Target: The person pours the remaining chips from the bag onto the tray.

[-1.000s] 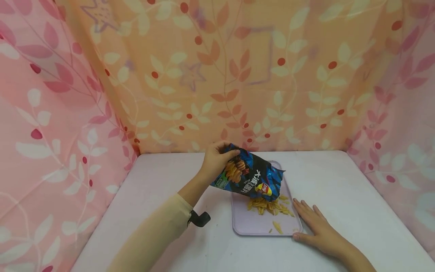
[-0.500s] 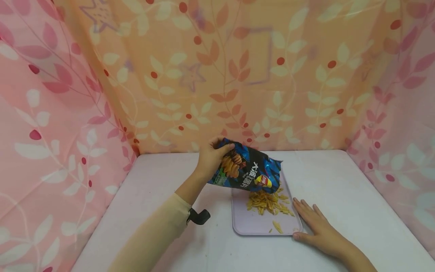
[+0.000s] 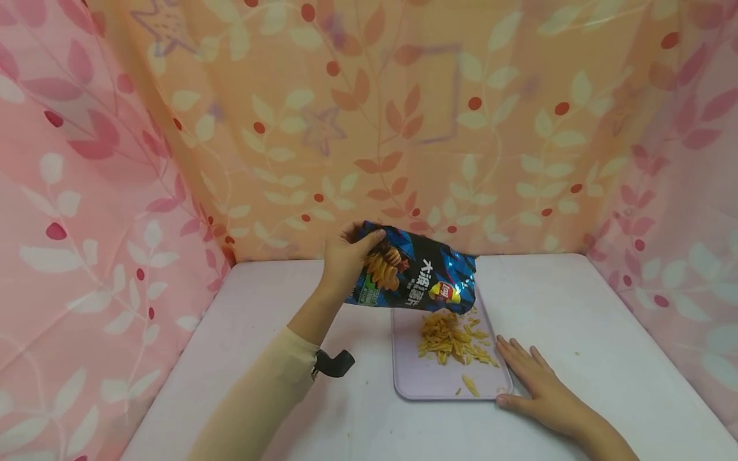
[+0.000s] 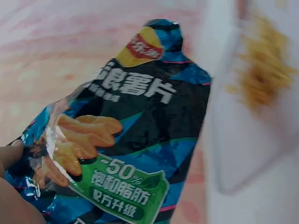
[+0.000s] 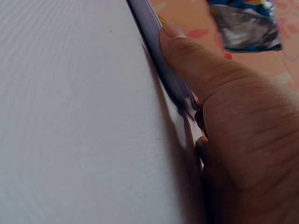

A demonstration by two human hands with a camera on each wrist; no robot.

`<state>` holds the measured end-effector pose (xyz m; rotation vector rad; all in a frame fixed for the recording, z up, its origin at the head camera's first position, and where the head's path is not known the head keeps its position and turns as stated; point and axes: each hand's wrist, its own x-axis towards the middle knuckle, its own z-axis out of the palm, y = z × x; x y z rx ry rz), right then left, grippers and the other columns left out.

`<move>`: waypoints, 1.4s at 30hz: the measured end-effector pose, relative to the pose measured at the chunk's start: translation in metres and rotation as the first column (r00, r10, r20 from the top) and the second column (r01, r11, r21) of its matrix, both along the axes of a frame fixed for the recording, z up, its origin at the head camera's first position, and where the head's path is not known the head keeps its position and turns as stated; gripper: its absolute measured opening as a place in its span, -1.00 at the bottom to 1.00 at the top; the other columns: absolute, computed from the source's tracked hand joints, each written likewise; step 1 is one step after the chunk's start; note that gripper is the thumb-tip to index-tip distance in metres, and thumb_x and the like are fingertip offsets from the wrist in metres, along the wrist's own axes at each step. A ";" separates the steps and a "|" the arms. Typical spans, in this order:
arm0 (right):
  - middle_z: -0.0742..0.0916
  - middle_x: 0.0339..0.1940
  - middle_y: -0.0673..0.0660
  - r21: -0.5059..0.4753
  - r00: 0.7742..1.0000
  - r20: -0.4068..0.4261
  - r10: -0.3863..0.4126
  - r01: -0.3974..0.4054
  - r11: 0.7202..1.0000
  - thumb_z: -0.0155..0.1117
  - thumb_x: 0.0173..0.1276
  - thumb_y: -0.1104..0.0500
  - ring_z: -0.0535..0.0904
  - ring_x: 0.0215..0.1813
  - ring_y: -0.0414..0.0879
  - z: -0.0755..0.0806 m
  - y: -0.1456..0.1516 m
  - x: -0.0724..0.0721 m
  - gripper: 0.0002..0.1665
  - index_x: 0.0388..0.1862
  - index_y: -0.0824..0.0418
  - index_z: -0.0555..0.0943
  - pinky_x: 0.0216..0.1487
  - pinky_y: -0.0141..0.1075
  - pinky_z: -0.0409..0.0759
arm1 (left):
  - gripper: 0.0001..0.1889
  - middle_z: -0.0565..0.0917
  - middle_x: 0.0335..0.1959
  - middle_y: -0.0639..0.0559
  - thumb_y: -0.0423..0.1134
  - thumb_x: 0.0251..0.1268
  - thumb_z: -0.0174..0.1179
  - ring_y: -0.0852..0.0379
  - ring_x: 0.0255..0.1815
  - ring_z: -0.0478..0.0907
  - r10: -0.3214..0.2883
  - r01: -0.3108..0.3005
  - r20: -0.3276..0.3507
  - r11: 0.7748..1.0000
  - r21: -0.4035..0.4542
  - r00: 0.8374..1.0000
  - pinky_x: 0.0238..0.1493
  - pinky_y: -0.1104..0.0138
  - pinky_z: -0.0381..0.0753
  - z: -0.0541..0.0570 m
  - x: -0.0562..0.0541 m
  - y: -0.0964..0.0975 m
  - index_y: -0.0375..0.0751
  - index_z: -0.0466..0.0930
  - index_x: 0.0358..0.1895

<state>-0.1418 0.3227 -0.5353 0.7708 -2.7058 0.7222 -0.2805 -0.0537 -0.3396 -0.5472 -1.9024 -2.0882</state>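
In the head view, a person's left hand grips one end of a black and blue foil snack bag with white lettering above a pale lilac, round-cornered rectangular tray on a white surface. The bag's long axis runs left to right, sloping gently down; the end bearing the yellow and red logo points right, over the tray's far part. The left grip is narrow, thumb pinching the printed face. The tray, its own long axis running near to far, holds a loose heap of golden chip pieces, with one longer piece lying apart toward the near rim. At the tray's near right corner, the right hand rests with its grip wide, fingers straight toward the right rim. A cream sleeve covers the left forearm, before an orange leaf-print curtain.

In the left wrist view, the bag is creased at the pinched end; a green label is near the hand, the logo at the opposite end. The tray and its heap appear blurred at right. The bag's inside is hidden.

In the right wrist view, the thumb lies against the tray's rim; the other fingers are mostly hidden. Apart from the rim, a blurred portion of the bag shows silvery grey with blue edging.
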 end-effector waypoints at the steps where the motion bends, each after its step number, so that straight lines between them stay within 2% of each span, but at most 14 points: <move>1: 0.35 0.60 0.26 -0.005 1.000 0.000 0.003 -0.003 1.000 0.54 0.20 -0.17 -0.18 0.68 -0.38 0.000 0.000 0.000 0.14 0.62 0.24 0.23 0.59 -0.45 -0.50 | -0.79 0.76 -0.20 -0.05 -0.25 0.31 0.43 0.07 -0.21 0.71 -0.015 0.015 -0.004 1.000 -0.025 1.000 -0.12 0.33 0.75 -0.001 0.000 0.001 -0.27 0.75 -0.08; 4: 0.36 0.59 0.28 -0.013 1.000 0.000 0.005 -0.005 1.000 0.54 0.20 -0.15 -0.18 0.68 -0.39 0.001 0.000 0.001 0.14 0.61 0.25 0.24 0.59 -0.45 -0.50 | -0.82 0.76 -0.22 -0.06 -0.27 0.31 0.42 0.07 -0.23 0.72 -0.036 0.037 0.012 0.997 -0.066 0.999 -0.12 0.31 0.76 -0.003 0.000 0.003 -0.24 0.76 -0.09; 7: 0.36 0.59 0.28 -0.010 1.000 0.010 0.004 -0.004 1.000 0.53 0.21 -0.16 -0.20 0.67 -0.41 0.001 0.000 0.002 0.14 0.61 0.25 0.23 0.58 -0.47 -0.51 | -0.81 0.76 -0.20 -0.10 -0.26 0.32 0.41 0.05 -0.20 0.72 -0.003 0.003 0.009 1.000 -0.031 1.000 -0.08 0.29 0.76 0.000 0.002 0.002 -0.24 0.75 -0.07; 9: 0.37 0.59 0.28 -0.004 1.000 0.003 0.000 0.000 1.000 0.53 0.20 -0.17 -0.20 0.67 -0.42 0.000 0.000 0.001 0.13 0.61 0.25 0.24 0.58 -0.47 -0.51 | -0.81 0.76 -0.20 -0.11 -0.27 0.32 0.41 0.05 -0.20 0.72 -0.015 0.015 0.002 0.999 -0.030 1.000 -0.08 0.29 0.76 0.001 0.002 0.003 -0.26 0.75 -0.07; 14: 0.37 0.59 0.26 -0.004 1.000 -0.010 -0.003 0.003 1.000 0.55 0.19 -0.15 -0.18 0.67 -0.40 -0.001 0.004 0.001 0.14 0.60 0.26 0.25 0.58 -0.47 -0.50 | -0.86 0.75 -0.24 -0.06 -0.29 0.31 0.42 0.11 -0.26 0.69 -0.053 0.050 -0.022 0.991 -0.121 0.998 -0.16 0.35 0.74 -0.002 0.003 0.011 -0.23 0.77 -0.12; 18: 0.35 0.61 0.25 -0.005 1.000 0.006 -0.008 0.009 1.000 0.53 0.21 -0.17 -0.19 0.67 -0.40 -0.003 0.005 0.000 0.13 0.62 0.24 0.24 0.58 -0.47 -0.51 | -0.84 0.75 -0.21 -0.08 -0.24 0.32 0.42 0.05 -0.22 0.70 -0.009 0.009 0.002 0.998 -0.065 1.000 -0.13 0.33 0.75 0.004 0.003 0.007 -0.16 0.75 -0.09; 22: 0.35 0.60 0.25 0.001 1.000 -0.004 -0.012 0.012 1.000 0.53 0.21 -0.17 -0.18 0.68 -0.39 -0.006 0.004 -0.001 0.14 0.62 0.24 0.23 0.58 -0.46 -0.51 | -0.80 0.75 -0.17 -0.10 -0.22 0.34 0.41 0.01 -0.18 0.71 -0.012 0.014 0.033 0.999 -0.045 0.999 -0.08 0.28 0.76 0.007 0.003 0.002 -0.18 0.73 -0.05; 25: 0.36 0.60 0.26 0.006 1.000 -0.027 -0.007 0.007 1.000 0.54 0.19 -0.16 -0.17 0.68 -0.37 -0.006 0.005 -0.003 0.14 0.61 0.26 0.25 0.59 -0.45 -0.49 | -0.80 0.75 -0.17 -0.10 -0.24 0.35 0.40 0.01 -0.18 0.72 -0.025 0.027 0.052 0.999 -0.038 0.998 -0.06 0.27 0.76 0.005 0.002 -0.001 -0.22 0.72 -0.06; 28: 0.37 0.59 0.25 0.009 0.999 -0.041 -0.003 0.003 1.000 0.55 0.18 -0.15 -0.16 0.68 -0.36 -0.005 0.007 -0.005 0.14 0.60 0.26 0.25 0.60 -0.44 -0.49 | -0.84 0.73 -0.22 -0.08 -0.25 0.35 0.39 0.04 -0.22 0.70 -0.013 0.015 0.069 1.000 -0.023 0.998 -0.11 0.30 0.76 0.002 0.002 -0.003 -0.22 0.71 -0.09; 33: 0.35 0.61 0.23 0.000 1.000 -0.009 -0.006 0.006 1.000 0.54 0.20 -0.17 -0.18 0.67 -0.40 -0.005 0.007 -0.005 0.14 0.62 0.22 0.24 0.58 -0.46 -0.51 | -0.84 0.70 -0.25 -0.04 -0.23 0.35 0.40 0.07 -0.23 0.67 0.015 -0.014 0.083 1.000 -0.011 0.996 -0.17 0.35 0.73 -0.001 0.001 -0.005 -0.21 0.70 -0.12; 36: 0.33 0.62 0.22 0.008 1.000 0.008 -0.004 0.004 1.000 0.51 0.23 -0.18 -0.23 0.66 -0.44 -0.005 0.007 -0.003 0.12 0.62 0.21 0.23 0.56 -0.50 -0.54 | -0.83 0.70 -0.25 -0.03 -0.23 0.35 0.39 0.07 -0.21 0.67 0.021 -0.021 0.113 1.000 0.001 0.993 -0.16 0.35 0.73 -0.003 0.001 -0.006 -0.23 0.67 -0.12; 42: 0.38 0.59 0.25 0.001 0.999 -0.031 -0.005 0.005 1.000 0.55 0.19 -0.15 -0.18 0.67 -0.41 -0.001 0.005 -0.004 0.12 0.60 0.25 0.27 0.59 -0.46 -0.48 | -0.80 0.70 -0.21 -0.05 -0.21 0.38 0.37 0.03 -0.16 0.69 0.028 -0.031 0.171 0.999 0.011 0.985 -0.12 0.32 0.74 -0.005 0.001 -0.010 -0.25 0.65 -0.10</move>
